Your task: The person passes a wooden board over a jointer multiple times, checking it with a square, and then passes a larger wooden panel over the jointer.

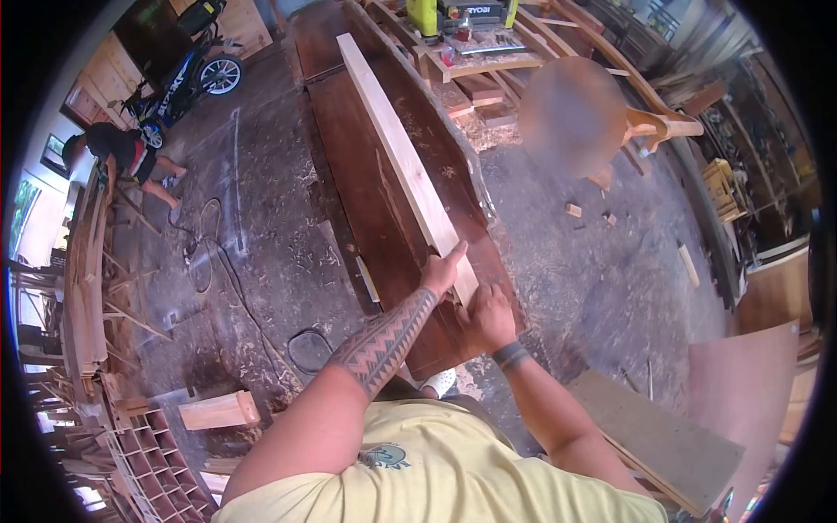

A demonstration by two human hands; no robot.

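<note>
Pale yellow shirt fabric point(453, 475) fills the bottom edge, worn by the person whose two tattooed forearms reach forward. The left hand point(440, 274) grasps the left side of a long, pale wooden board point(404, 161), its thumb laid along the upper face. The right hand point(490, 317) is curled at the board's near end; how tightly its fingers close cannot be told. The board stretches away lengthwise above a dark brown wooden bench top point(349, 148); whether it lies fully flat is unclear. Left of the bench, a looping cord point(231, 266) crosses the shaving-strewn floor point(279, 218). Beyond, another person point(131, 155) bends near a blue motorbike point(170, 98). At top, a green machine point(425, 17) reads "RYOBI".
</note>
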